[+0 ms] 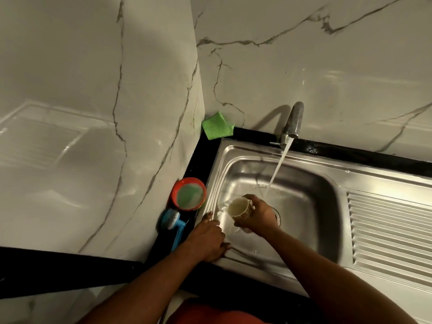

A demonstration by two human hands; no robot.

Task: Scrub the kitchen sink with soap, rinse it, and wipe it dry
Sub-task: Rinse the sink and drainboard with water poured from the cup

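Note:
The steel sink [311,183] fills the lower right of the head view, and the tap [293,123] runs a stream of water into its basin. My right hand [257,216] grips a patterned cup [239,206] tilted towards the basin's left wall, with water splashing out of it. My left hand [208,239] lies flat with straight fingers on the sink's front-left rim. A red tub of green soap [189,194] stands on the black ledge left of the sink. A blue brush [173,224] lies just in front of the tub.
A folded green cloth [216,126] rests in the back corner of the ledge against the marble wall. The ribbed drainboard [388,232] stretches to the right of the basin. Marble walls close in at the left and at the back.

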